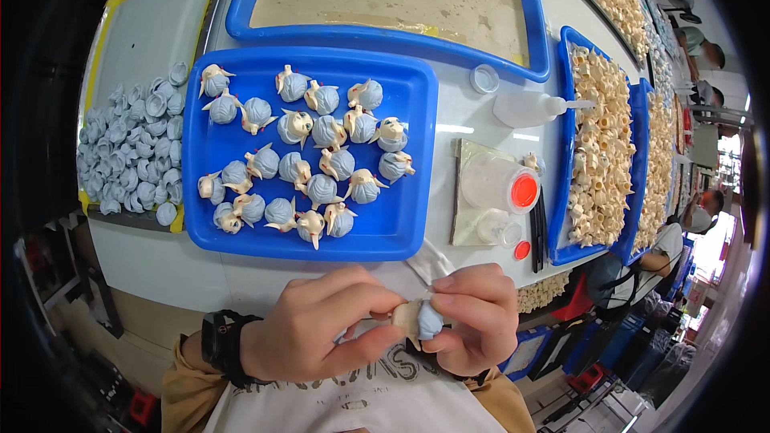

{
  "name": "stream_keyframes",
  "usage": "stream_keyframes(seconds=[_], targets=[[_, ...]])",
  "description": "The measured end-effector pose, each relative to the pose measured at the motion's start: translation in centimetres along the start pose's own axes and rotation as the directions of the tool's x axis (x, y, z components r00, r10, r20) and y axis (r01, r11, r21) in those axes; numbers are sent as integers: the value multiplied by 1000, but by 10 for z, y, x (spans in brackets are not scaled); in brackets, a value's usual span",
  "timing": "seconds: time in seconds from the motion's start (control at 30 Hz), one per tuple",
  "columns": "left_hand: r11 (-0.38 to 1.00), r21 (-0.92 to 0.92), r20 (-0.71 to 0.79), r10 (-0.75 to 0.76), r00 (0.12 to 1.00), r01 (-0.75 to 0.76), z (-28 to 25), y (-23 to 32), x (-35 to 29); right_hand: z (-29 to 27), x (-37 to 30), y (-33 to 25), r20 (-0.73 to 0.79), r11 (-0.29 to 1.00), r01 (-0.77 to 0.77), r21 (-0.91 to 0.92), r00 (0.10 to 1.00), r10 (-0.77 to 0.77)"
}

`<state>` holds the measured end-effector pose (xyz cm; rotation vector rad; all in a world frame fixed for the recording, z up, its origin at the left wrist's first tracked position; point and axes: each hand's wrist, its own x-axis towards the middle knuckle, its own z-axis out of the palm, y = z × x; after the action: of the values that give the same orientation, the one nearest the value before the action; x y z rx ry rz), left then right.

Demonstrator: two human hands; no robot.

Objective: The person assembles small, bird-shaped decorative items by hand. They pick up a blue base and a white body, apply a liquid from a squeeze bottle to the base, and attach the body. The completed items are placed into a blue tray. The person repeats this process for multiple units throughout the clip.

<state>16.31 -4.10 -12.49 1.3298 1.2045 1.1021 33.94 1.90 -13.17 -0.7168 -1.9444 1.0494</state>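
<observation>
In front of my chest, both hands are on one small doll head with a cream face part and a light blue hair piece [430, 321]. My left hand [317, 325] pinches the cream side between thumb and forefinger. On the blue side, the thumb and fingers of my right hand [479, 314] are closed. The two parts meet, but whether they are fully seated I cannot tell. Just beyond my hands, a blue tray [393, 236] bears many similar doll heads with pointed ears and blue hair, lying in loose rows.
Loose blue hair pieces [132, 148] are heaped at left. At right stand a white squeeze bottle [521, 108], a clear jar with a red centre [493, 180], dark sticks [537, 228] and a tray of cream face parts [597, 152]. Another blue-rimmed tray [385, 40] lies beyond. People sit far right.
</observation>
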Motion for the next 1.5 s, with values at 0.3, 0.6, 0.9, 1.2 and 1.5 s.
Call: stream_keyframes(seconds=[0.3, 0.6, 0.9, 1.2, 1.5], targets=[[998, -59, 52, -2, 999, 5, 2, -2, -1, 1, -6, 2, -5, 995, -6, 96, 1000, 6], [970, -221, 94, -82, 992, 101, 2, 0, 0, 1, -2, -1, 95, 999, -30, 37, 995, 26], [973, -207, 122, -72, 990, 97, 2, -9, -1, 8, -3, -1, 100, 996, -94, 4, 991, 93], [939, -296, -216, -243, 946, 174, -19, -3, -10, 11, 11, 6, 148, 969, -93, -229, 980, 129], [935, -131, 449, -241, 860, 330, -46, 7, -11, 32, 16, 12, 210, 793, -83, -603, 943, 259]])
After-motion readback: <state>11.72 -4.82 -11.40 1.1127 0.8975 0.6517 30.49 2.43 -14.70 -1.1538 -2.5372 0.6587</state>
